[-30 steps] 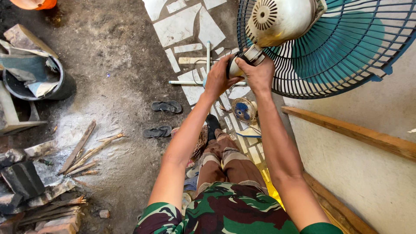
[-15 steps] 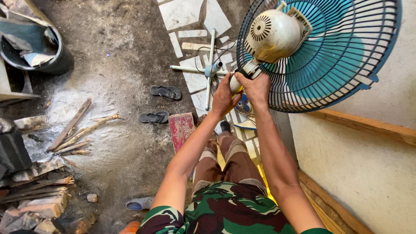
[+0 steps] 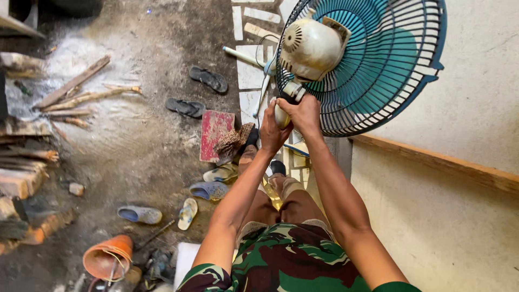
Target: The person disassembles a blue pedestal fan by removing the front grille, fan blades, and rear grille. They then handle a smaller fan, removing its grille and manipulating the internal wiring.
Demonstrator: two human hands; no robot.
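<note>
So the person is holding up an electric fan [image 3: 359,65] with both hands, and both are wrapping around the short cream neck [image 3: 282,114] just under the motor housing [image 3: 311,50]. The left hand [image 3: 273,130] is clamping its fingers [image 3: 268,112] around the neck from one side, and the right hand [image 3: 305,114] is closing over it from the other, touching the left. The teal wire cage is sitting up and to the right of the fingers, right next to a pale wall [image 3: 459,162]. I'm guessing this thing is handling top-heavy, since the motor and cage are all hanging past the grip. The cage wires are probably bending easily, so the stiff neck is looking like the sane place to hold. Way below the fingers, sandals [image 3: 204,78] and wood scraps [image 3: 73,84] are lying on the dirt floor [image 3: 140,146].
</note>
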